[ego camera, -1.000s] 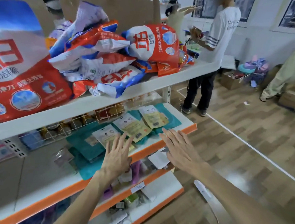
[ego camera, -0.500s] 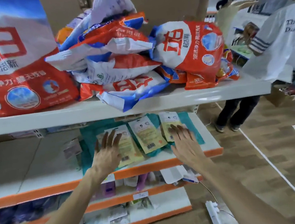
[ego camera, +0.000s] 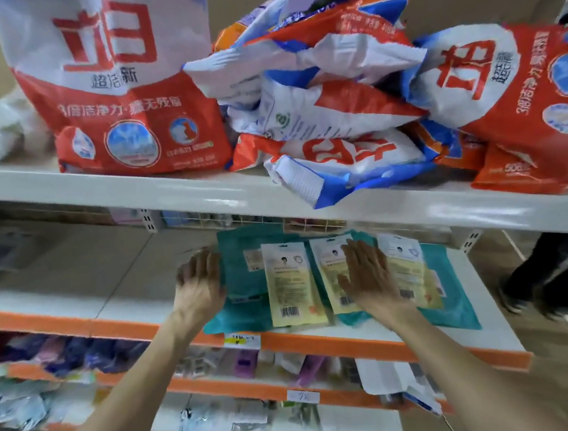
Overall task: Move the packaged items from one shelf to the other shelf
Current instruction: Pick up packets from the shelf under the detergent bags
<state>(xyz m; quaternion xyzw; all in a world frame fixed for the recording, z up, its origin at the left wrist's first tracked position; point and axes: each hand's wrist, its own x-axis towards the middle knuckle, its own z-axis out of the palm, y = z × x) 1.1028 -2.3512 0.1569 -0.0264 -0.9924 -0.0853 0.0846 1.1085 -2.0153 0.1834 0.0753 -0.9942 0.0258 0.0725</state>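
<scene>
Loosely open, the left hand (ego camera: 200, 286) touches the teal packet (ego camera: 244, 286); right hand (ego camera: 369, 276) lies flat on a yellow packet (ego camera: 327, 269).

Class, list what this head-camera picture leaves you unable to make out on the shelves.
Head view: the middle mask packet, print covered by the right hand.
Head view: the large detergent bag, top cut by the frame edge.
Head view: lower-shelf goods, blurred.
Head view: wire basket contents, hidden by the upper shelf.

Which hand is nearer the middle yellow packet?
Right. The right hand lies flat on the middle yellow packet; the left hand is off to its left, at the teal pack's edge.
</scene>
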